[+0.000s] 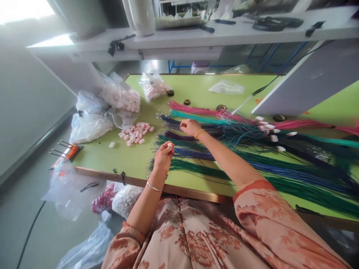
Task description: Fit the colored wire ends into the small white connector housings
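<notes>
My left hand (163,158) is closed around a small white and orange connector housing (169,146), held up at the fingertips above the table's front part. My right hand (191,127) reaches over the dark wire bundle (174,121), its fingers pinched together at the wires; whether a wire is between them is too small to see. Bundles of pink wires (193,109), teal wires (193,116), blue wires (193,153) and green wires (196,166) lie side by side, metal-tipped ends toward the left. A pile of loose connector housings (136,133) sits left of my hands.
Plastic bags of housings (120,95) stand at the table's left. Black tape rolls (187,101) lie behind the wires. Wired white connectors (269,129) rest at the right. A metal-pronged orange holder (68,152) is at the left corner. A shelf (179,43) spans above the table.
</notes>
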`<state>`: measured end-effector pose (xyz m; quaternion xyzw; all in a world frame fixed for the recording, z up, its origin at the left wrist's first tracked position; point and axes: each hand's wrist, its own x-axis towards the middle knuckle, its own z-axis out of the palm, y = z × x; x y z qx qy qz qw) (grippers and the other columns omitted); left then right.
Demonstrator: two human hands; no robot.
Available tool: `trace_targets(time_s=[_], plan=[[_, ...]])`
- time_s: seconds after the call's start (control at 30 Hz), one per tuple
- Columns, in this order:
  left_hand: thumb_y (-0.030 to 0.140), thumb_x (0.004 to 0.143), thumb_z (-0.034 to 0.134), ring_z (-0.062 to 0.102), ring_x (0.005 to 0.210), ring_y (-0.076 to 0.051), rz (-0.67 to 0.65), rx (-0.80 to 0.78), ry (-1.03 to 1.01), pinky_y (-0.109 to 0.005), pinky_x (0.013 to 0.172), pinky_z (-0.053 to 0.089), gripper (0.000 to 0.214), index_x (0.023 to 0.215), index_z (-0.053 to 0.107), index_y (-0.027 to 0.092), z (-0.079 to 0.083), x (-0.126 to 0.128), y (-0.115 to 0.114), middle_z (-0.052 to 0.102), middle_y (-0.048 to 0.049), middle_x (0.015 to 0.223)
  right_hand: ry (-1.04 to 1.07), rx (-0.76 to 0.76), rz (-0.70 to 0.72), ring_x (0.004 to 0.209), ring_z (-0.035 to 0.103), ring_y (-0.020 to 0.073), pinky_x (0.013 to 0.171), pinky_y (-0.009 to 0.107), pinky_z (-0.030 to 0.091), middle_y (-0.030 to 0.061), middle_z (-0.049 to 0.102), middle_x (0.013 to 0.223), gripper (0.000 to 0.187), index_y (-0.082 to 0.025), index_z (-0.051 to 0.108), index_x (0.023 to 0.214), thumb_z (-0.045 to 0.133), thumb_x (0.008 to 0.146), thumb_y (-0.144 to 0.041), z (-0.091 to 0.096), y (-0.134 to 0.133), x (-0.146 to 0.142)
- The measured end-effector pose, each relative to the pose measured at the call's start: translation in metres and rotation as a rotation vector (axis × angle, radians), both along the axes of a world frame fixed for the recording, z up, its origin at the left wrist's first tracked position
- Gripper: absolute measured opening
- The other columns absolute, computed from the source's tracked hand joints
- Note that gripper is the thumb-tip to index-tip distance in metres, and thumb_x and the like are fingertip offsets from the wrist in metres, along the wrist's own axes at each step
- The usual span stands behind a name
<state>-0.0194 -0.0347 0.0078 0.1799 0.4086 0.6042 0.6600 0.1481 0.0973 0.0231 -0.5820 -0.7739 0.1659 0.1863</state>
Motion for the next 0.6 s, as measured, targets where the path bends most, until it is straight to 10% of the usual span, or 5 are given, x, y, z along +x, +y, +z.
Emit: trace_targets(time_s=[0.6], plan=[[0.015, 0.064, 0.078, 0.054, 0.066, -0.006, -0.019, -0.016, -0.032, -0.019, 0.062, 0.042, 0.024, 0.085, 0.066, 0.013, 0.0, 0.001, -0.003, 0.065, -0.0016, 0.079, 0.068, 0.005, 0.13, 0.069, 0.055, 0.0134, 0.064, 0.023, 0.037, 0.0046, 0.069, 0.081, 0.012, -0.015, 0.066, 0.084, 0.055, 0.078, -0.017, 0.003, 0.026, -0.008]])
